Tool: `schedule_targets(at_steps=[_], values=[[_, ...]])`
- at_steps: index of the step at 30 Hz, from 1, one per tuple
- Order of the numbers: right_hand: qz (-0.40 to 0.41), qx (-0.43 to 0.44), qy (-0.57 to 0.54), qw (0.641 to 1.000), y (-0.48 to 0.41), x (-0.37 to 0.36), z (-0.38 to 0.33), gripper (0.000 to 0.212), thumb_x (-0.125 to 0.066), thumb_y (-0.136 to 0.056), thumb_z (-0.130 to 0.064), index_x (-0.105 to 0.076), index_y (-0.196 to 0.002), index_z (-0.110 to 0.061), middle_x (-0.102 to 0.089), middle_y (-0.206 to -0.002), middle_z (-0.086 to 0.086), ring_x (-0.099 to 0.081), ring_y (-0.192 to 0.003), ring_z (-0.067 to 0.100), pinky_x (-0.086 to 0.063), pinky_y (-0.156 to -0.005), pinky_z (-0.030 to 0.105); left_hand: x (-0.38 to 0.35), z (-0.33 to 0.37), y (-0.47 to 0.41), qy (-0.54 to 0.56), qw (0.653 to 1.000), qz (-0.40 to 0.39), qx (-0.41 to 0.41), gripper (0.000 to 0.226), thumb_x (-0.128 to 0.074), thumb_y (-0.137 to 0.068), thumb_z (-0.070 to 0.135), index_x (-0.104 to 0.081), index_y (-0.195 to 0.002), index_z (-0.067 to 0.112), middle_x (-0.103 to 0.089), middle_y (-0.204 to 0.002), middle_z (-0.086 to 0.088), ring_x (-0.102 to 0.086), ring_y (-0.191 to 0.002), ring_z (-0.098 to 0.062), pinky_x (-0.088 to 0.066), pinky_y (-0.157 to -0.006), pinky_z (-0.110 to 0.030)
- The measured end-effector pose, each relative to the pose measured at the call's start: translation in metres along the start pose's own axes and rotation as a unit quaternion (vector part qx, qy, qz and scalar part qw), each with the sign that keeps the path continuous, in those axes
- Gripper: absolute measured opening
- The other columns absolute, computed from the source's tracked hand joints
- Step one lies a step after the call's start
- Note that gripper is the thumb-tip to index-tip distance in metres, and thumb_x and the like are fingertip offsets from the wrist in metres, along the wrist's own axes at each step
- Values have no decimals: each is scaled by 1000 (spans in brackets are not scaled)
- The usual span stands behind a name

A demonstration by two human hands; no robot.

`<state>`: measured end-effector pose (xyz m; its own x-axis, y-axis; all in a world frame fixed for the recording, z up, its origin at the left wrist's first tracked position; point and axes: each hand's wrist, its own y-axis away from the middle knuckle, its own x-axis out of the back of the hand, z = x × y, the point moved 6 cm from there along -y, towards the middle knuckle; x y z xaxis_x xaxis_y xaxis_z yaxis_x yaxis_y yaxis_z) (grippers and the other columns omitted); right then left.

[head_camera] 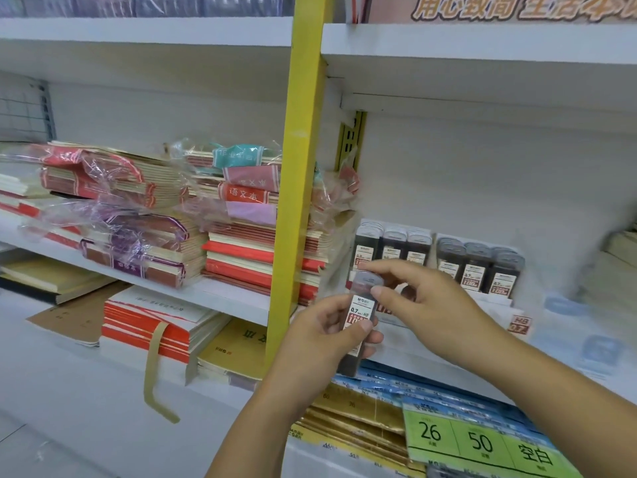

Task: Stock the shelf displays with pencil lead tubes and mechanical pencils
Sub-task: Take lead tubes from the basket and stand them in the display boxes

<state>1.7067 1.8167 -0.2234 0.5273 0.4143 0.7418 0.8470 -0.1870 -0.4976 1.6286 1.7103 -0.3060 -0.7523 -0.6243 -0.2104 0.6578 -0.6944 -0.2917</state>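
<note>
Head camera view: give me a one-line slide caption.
Left hand grips a 0.7 HB pencil lead tube while right hand pinches its cap, before stocked tubes on the shelf.

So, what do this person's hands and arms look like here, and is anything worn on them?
Both the left hand and the right hand are bare: no gloves, rings, watch or bracelet visible. The forearms are bare too, no sleeve showing down to the frame edge. Visible fingernails are short and unpainted.

Yellow shelf post (pixel 303 167); white shelves (pixel 482 46); red-and-cream notebook stacks (pixel 248 257); dark grey lead tubes (pixel 475 267) bearing white-and-red labels; green price card (pixel 482 439), black numerals.
</note>
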Motion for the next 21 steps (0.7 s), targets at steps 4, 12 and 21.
schedule_targets(at_steps=[4, 12, 21], values=[[62, -34, -105, 992, 15, 27, 15, 30, -65, -90, -18, -67, -96, -46, -70, -90, -18, -66, -82, 0, -52, -68, 16, -20, -4, -7, -46, 998, 33, -23, 18, -71, -92, 15, -73, -107, 25, -78, -98, 2, -73, -96, -20, -62, -79, -29], [256, -9, -35, 966, 25, 139, 43, 32, -63, -89, -13, -64, -94, -45, -70, -90, -9, -67, -85, 13, -54, -77, 28, -70, -12, -9, -471, 854, 22, -218, 55, -52, -101, 43, -31, -153, 41, -8, -162, 29, 6, -149, 8, -3, -119, -19], [80, -70, 119, 987, -8, 100, 71, 24, -64, -91, -24, -50, -102, -40, -66, -86, -16, -61, -75, -8, -41, -59, 8, -76, -29, -13, -560, 791, 18, -247, 65, -41, -103, 49, -8, -158, 40, 25, -161, 25, 29, -149, -4, 9, -121, -33]])
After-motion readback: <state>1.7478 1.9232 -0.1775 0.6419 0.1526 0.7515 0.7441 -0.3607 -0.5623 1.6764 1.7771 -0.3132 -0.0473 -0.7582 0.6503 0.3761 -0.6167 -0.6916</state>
